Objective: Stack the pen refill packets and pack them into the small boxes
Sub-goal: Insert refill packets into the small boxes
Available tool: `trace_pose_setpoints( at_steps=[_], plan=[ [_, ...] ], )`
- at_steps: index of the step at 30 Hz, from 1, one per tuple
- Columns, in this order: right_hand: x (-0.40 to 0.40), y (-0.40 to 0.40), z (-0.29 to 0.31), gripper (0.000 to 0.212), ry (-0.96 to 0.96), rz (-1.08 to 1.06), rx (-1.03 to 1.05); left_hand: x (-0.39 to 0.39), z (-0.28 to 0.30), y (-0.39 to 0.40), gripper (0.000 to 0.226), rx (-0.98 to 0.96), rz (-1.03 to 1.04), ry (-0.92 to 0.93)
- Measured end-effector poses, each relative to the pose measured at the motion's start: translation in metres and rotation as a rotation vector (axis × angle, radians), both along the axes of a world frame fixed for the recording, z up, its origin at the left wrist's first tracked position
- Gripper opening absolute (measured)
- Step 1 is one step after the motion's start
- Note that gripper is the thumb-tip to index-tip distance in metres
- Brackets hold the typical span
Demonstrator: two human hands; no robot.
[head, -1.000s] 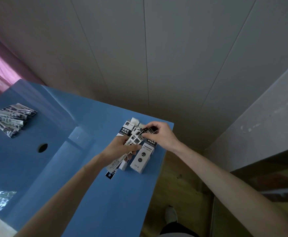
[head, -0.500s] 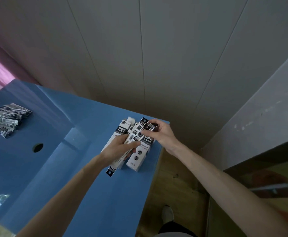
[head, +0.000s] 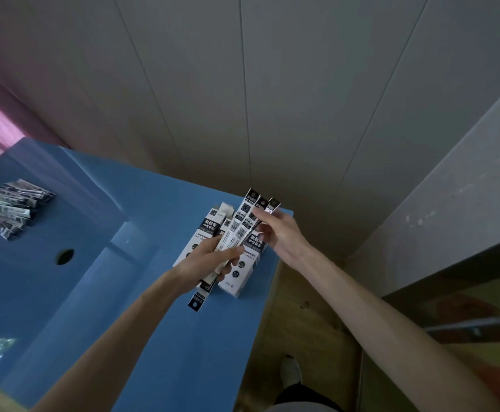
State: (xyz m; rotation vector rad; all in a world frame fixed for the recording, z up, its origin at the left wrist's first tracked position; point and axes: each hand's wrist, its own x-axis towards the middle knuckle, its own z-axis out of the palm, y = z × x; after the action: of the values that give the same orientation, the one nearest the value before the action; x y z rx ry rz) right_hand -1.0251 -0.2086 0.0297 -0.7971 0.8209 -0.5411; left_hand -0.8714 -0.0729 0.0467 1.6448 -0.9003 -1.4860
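Note:
Several long black-and-white pen refill packets (head: pixel 242 222) fan out above the far right corner of the blue table (head: pixel 165 337). My left hand (head: pixel 205 264) grips their lower half. My right hand (head: pixel 278 233) pinches their upper ends. Under them lie small white-and-black boxes: one (head: pixel 243 273) beside the right edge, another (head: pixel 205 233) to its left with its far flap open. A loose pile of further refill packets (head: pixel 9 208) lies on the table at the far left.
A round cable hole (head: pixel 64 256) is sunk in the table left of centre. The table's right edge drops to a wooden floor, where a shoe (head: pixel 291 371) shows. A grey wall stands close behind and a dark cabinet (head: pixel 462 292) on the right.
The bundle of packets has risen off the boxes and its upper ends now reach past the table's far edge. My right hand has shifted up along them.

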Motion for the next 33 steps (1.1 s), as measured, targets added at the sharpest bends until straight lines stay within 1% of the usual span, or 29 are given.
trace_pose_setpoints(
  at_steps=[3, 6, 9, 12, 14, 16, 19, 22, 24, 26, 30, 31, 33],
  plan=[
    [0.004, 0.007, 0.002, 0.023, 0.088, 0.062, -0.095, -0.002, -0.001, 0.001, 0.022, -0.013, 0.007, -0.064],
    [0.007, 0.009, -0.001, 0.013, 0.142, 0.028, -0.213, -0.003, -0.003, 0.003, 0.039, -0.02, 0.032, -0.107],
    [0.01, 0.009, -0.005, 0.013, 0.17, 0.002, -0.264, -0.003, -0.004, 0.005, 0.046, -0.044, 0.061, -0.1],
    [0.013, 0.008, -0.008, 0.011, 0.181, -0.047, -0.261, -0.003, -0.001, 0.004, 0.05, -0.054, 0.106, -0.046],
    [0.015, 0.007, -0.011, 0.012, 0.191, -0.079, -0.243, -0.003, 0.001, 0.003, 0.046, -0.05, 0.139, 0.022],
    [0.015, 0.006, -0.011, 0.017, 0.203, -0.097, -0.219, -0.002, 0.003, 0.002, 0.044, -0.038, 0.16, 0.051],
    [0.016, 0.008, -0.007, 0.026, 0.19, -0.091, -0.191, -0.002, 0.0, 0.001, 0.038, -0.041, 0.155, -0.01],
    [0.017, 0.007, -0.004, 0.022, 0.174, -0.099, -0.197, -0.004, -0.002, -0.002, 0.038, -0.063, 0.153, -0.045],
    [0.017, 0.005, -0.004, 0.022, 0.179, -0.108, -0.221, -0.005, -0.003, -0.007, 0.031, -0.084, 0.155, -0.084],
    [0.017, 0.001, -0.006, 0.024, 0.202, -0.114, -0.23, -0.006, -0.005, -0.013, 0.028, -0.11, 0.168, -0.127],
    [0.013, -0.005, -0.006, 0.021, 0.255, -0.11, -0.224, -0.012, -0.011, -0.019, 0.025, -0.19, 0.16, -0.274],
    [0.011, -0.007, -0.006, 0.017, 0.252, -0.107, -0.213, -0.013, -0.012, -0.02, 0.029, -0.2, 0.163, -0.298],
    [0.007, -0.012, -0.005, 0.011, 0.234, -0.087, -0.198, -0.014, -0.015, -0.021, 0.049, -0.217, 0.175, -0.276]
  ],
)
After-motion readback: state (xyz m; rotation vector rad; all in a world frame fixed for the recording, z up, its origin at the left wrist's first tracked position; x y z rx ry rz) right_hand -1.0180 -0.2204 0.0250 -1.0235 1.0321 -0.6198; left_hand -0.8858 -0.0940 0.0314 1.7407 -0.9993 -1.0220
